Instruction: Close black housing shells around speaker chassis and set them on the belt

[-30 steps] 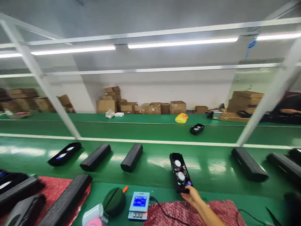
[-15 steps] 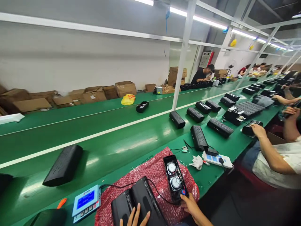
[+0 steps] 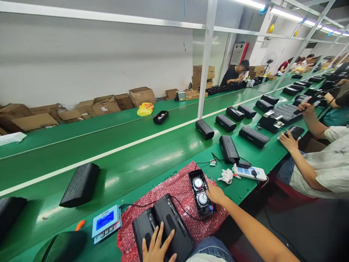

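Fingers spread, my left hand (image 3: 158,244) lies flat on two black casings (image 3: 172,222) side by side on red bubble wrap (image 3: 147,211). My right hand (image 3: 216,193) touches the right edge of an open black housing (image 3: 200,193) with two round white speakers; its fingertips are partly hidden behind the housing edge. A black cable curves between the casings and the housing. Left of the wrap, a light blue meter (image 3: 107,222) with a lit screen is joined to a cable.
A power strip (image 3: 250,172) and crumpled white tissue (image 3: 227,176) lie right of the wrap. Black speakers (image 3: 80,183) sit along the green belt. A co-worker's hands are at the right. A white post (image 3: 205,62) rises beyond the belt's stripe.
My right hand has moved up from the housing's lower end to its right side. The left speakers on the belt have shifted right. The co-worker has raised a black object.
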The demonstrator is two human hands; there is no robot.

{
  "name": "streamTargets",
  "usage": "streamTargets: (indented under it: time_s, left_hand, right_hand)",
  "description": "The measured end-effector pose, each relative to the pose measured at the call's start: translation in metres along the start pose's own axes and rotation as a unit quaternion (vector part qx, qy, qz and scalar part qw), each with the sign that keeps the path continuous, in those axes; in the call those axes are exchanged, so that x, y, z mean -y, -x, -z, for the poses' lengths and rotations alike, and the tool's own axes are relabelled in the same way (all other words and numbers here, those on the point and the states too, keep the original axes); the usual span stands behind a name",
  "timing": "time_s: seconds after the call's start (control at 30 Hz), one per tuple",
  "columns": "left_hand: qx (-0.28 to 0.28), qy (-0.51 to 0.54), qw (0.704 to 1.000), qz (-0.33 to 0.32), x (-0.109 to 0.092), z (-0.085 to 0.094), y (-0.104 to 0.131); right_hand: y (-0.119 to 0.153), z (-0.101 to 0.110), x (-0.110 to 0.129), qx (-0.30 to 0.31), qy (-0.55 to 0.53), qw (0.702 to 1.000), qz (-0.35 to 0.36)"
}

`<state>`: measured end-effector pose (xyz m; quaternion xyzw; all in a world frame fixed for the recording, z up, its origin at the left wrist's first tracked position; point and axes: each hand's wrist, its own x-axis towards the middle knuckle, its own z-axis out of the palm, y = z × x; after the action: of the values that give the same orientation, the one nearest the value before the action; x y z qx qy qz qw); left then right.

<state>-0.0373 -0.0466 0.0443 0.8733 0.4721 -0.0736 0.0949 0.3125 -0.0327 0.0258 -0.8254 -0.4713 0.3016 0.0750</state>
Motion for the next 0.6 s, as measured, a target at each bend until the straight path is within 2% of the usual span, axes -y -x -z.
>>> streamTargets:
  time_s: [0.23,0.43,0.6]
  left_hand:
    - [-0.024,0.000,1.000,0.001,-0.0022,0.0026,0.0014]
    - [0.043,0.024,0.999,-0.007,0.0049,0.0024,-0.0016]
    - [0.003,0.005,1.000,0.000,0.0012,0.0023,-0.0006]
  right_hand:
    - [-0.0012,-0.0057,-0.0003,-0.018,-0.003,1.000,-0.011]
    - [-0.0012,-0.0054,-0.0015,-0.030,-0.014,0.999,-0.011]
    - [-0.0025,-0.0042,0.0022,-0.031,0.009,0.999,-0.028]
